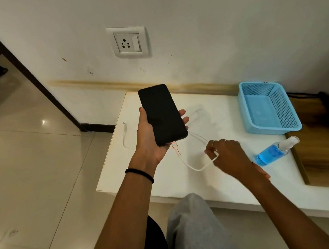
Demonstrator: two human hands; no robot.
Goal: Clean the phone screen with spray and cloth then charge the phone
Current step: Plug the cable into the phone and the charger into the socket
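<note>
White wall fills the upper part of the frame, and a socket plate (pixel 129 42) with a switch is mounted on it at upper centre, with nothing plugged in. Below it, a low white table (pixel 162 179) is seen at centre right, and its right end is cut off by the frame edge. At the centre of the frame the phone (pixel 162 114) is held above the table by the left hand (pixel 151 138), screen up and dark, with the fingers curled around its edges; only the fingertips are seen past the right side of the phone. A white charging cable (pixel 194 167) is plugged into the lower end of the phone, and its loop is pinched by the right hand (pixel 228 157) just to the right. More cable lies on the table behind the hands, but it is pale against the white surface and its far end cannot be made out. A spray bottle (pixel 273 152) with blue liquid lies on its side at right, near the right hand. A blue plastic basket (pixel 268 109) stands at upper right, against the wall. A grey-clothed knee (pixel 193 223) is seen at the bottom.
</note>
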